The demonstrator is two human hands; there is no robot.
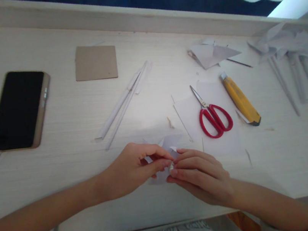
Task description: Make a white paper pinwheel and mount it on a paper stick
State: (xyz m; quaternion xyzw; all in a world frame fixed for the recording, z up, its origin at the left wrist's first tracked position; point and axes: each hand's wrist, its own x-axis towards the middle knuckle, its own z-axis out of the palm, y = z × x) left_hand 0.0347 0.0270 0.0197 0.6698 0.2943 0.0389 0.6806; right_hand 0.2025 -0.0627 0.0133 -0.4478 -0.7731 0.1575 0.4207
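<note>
Near the table's front edge, both hands meet over a piece of folded white paper (pixel 172 140) with pointed flaps. My left hand (pixel 138 168) pinches it with thumb and forefinger. From the other side my right hand (pixel 203 173) closes its fingers on the same paper. A small whitish bit (pixel 171 165) shows between the fingertips; its kind is too small to make out. The fingers hide the middle of the paper. Just beyond the right hand, red-handled scissors (pixel 215 118) lie partly on flat white paper (pixel 228 145).
A yellow utility knife (pixel 240 98) lies right of the scissors. Paper pinwheels (pixel 285 43) on sticks rest at the far right, another folded paper piece (pixel 211 53) behind. Thin rolled paper sticks (pixel 121 109), a brown card (pixel 95 62) and a phone (pixel 17 111) lie leftward.
</note>
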